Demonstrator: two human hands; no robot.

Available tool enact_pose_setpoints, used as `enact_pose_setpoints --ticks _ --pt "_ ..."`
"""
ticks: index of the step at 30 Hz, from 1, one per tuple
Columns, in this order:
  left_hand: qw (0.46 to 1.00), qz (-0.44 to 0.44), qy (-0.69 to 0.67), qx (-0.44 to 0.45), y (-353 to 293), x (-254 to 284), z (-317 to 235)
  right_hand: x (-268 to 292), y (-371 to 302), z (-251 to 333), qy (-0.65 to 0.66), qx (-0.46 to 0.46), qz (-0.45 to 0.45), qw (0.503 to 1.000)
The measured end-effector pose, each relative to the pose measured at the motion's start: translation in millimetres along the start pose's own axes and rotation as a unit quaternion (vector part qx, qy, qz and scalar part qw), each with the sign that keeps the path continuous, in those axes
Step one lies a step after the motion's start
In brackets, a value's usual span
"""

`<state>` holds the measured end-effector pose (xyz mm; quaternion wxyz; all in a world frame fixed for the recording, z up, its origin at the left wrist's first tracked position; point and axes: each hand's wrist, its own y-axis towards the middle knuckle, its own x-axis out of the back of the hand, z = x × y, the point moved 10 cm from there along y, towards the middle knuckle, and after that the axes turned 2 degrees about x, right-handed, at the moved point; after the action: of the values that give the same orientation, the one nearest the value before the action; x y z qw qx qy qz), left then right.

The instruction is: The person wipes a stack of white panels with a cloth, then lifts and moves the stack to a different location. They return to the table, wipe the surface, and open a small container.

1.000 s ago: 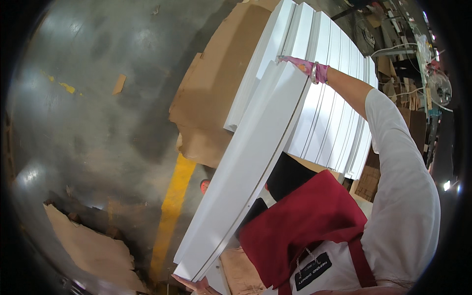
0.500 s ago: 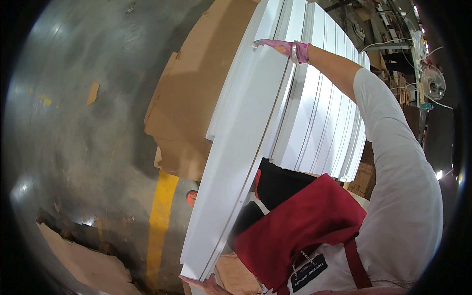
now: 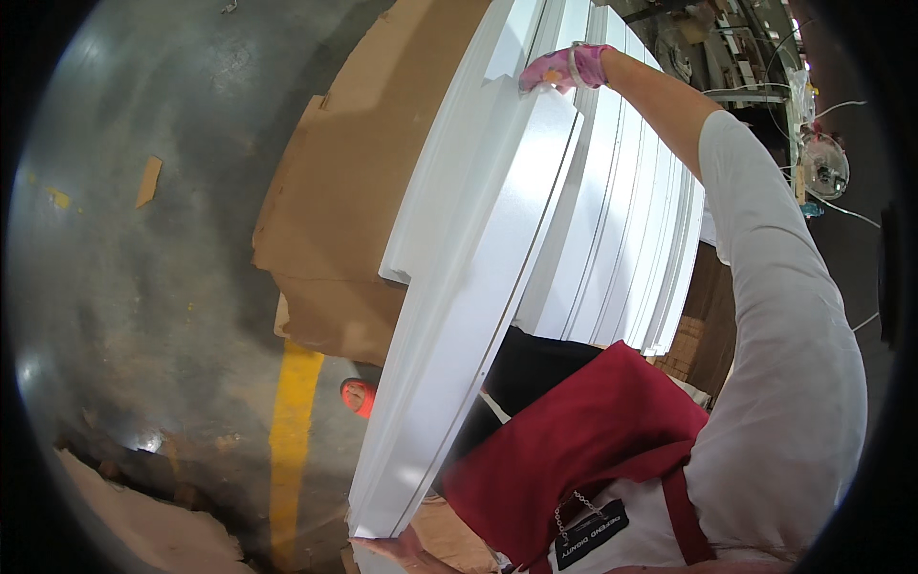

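A long white board [image 3: 502,258] with a grooved edge runs from the lower middle up to the top, tilted on its side. My right hand [image 3: 564,69], in a pink patterned glove with a bracelet at the wrist, grips its far end with curled fingers. At the near end my left hand [image 3: 400,550] holds the board from below, its fingers partly hidden under it. Just beside the held board, on the right, lie several similar white boards [image 3: 622,220] side by side. Another white board [image 3: 435,182] lies along its left side.
Brown cardboard [image 3: 335,220] lies under the boards at left. A yellow line [image 3: 295,440] crosses the grey floor, with torn cardboard [image 3: 143,517] at lower left. A red shoe [image 3: 358,396] shows beside the board. A fan [image 3: 824,167] and cables stand at far right.
The held board has rolled, so more of its grooved edge shows. My right hand has shifted slightly right and up with it, its fingers more curled. My left hand stays at the near end.
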<state>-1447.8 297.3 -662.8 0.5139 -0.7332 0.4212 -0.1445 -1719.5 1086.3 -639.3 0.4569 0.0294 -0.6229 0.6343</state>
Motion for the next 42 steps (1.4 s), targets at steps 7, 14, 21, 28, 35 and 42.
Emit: enact_pose_setpoints --ticks 7,14,21,28,35,42 --pt "0.999 0.001 -0.028 0.018 -3.4 -3.0 21.0 -112.2 -84.5 270.5 -0.222 0.417 -0.208 0.856" --pt "0.988 0.130 -0.048 0.069 1.6 -92.0 53.5 -190.4 -72.7 245.0 -0.245 0.258 0.127 0.926" --pt "0.979 0.134 0.097 0.119 -5.7 -222.5 93.6 -110.9 -27.7 180.8 -0.330 0.160 0.119 0.923" --pt "0.930 0.298 0.133 0.171 6.9 -291.2 136.5 -57.1 7.0 128.5 -0.349 0.137 0.052 0.925" --pt "0.917 0.317 0.148 0.194 5.2 -358.1 146.8 -33.9 15.5 113.3 -0.349 0.089 0.015 0.933" --pt "0.872 0.311 0.347 0.150 31.5 -346.6 152.6 -27.3 -43.0 145.1 -0.249 0.176 -0.258 0.917"
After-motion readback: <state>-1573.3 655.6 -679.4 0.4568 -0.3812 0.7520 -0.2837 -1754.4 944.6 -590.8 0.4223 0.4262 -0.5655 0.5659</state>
